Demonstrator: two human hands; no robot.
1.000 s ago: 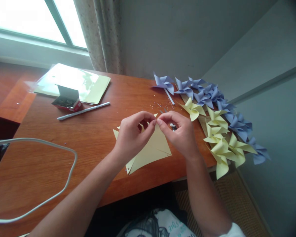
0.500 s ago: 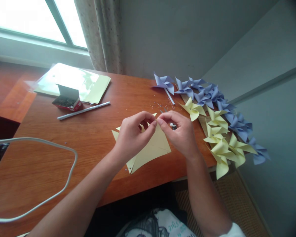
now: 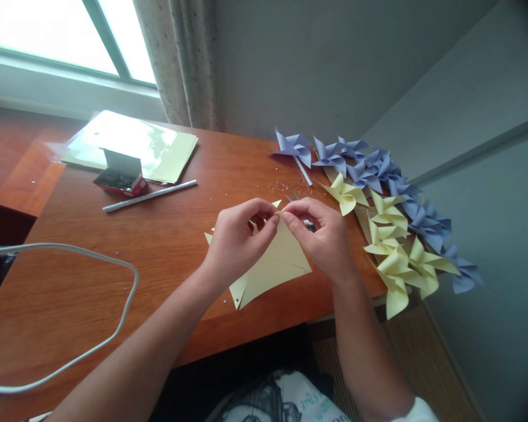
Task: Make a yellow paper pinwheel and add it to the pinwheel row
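A pale yellow paper square point(image 3: 275, 266), cut along its diagonals, hangs just above the wooden desk point(image 3: 171, 246). My left hand point(image 3: 235, 243) pinches folded corners of it at the centre with thumb and forefinger. My right hand point(image 3: 323, 237) meets it fingertip to fingertip and pinches the same spot from the right. Whether a small pin sits between my fingers cannot be told. The paper's lower points droop toward the desk's front edge.
Finished yellow pinwheels point(image 3: 396, 252) and blue pinwheels point(image 3: 369, 167) lie along the desk's right side. A small red box point(image 3: 121, 179), a white stick point(image 3: 149, 196) and a stack of sheets point(image 3: 132, 143) sit at the back left. A white cable point(image 3: 92, 346) loops on the left.
The yellow paper has shifted slightly to the right and lower between my fingers. Both hands stay pinched together at its centre.
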